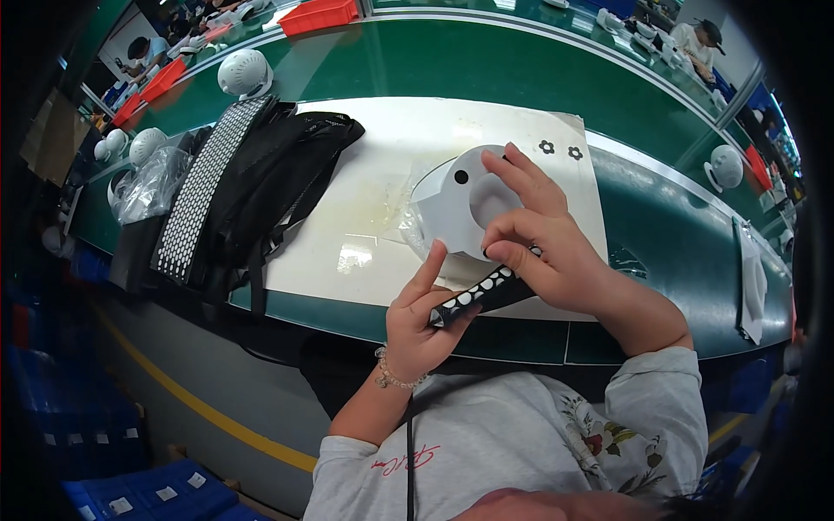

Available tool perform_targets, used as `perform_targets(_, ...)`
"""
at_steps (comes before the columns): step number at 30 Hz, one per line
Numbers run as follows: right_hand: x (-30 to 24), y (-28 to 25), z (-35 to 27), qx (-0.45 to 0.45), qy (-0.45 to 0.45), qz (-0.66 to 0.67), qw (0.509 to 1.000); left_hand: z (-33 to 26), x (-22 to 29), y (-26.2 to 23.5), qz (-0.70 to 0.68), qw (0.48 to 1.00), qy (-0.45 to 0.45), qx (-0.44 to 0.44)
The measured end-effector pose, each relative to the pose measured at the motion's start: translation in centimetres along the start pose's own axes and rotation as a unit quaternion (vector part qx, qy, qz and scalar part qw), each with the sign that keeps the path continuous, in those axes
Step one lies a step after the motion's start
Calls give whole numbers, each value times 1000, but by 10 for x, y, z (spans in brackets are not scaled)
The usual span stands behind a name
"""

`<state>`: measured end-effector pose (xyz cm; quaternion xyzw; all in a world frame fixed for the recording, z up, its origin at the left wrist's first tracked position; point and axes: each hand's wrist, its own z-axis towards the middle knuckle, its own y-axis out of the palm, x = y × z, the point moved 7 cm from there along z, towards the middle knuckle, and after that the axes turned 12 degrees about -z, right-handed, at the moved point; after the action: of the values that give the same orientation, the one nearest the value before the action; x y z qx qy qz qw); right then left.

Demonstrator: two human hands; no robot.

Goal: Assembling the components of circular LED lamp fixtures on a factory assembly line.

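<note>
Black strip with white spots (493,285), one, at 4 o'clock from mid-view: left hand (420,326) at its 8 o'clock end, grip clamped on it; right hand (556,247) at 2 o'clock, thumb and forefinger pinched on a small dark piece (485,253), kind unclear. White round part (447,204), at 12 o'clock from strip; black mesh bundle (291,169), at 10 o'clock; both on worktop (391,65).

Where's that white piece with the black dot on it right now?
In the head view, the white piece is right of centre, over the white board, just beyond the left hand, with the right hand overlapping its right side.
</note>
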<state>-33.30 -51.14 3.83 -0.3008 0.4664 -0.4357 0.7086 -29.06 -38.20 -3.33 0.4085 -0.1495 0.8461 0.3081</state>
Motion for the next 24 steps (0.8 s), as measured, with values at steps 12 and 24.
perform_targets(12,11,-5,-8,62,5,80,995,-3,-6,-1,-12,999,-33,-11)
perform_targets(24,-17,-14,-15,75,-119,-239,961,-4,-8,-1,-32,998,-51,5)
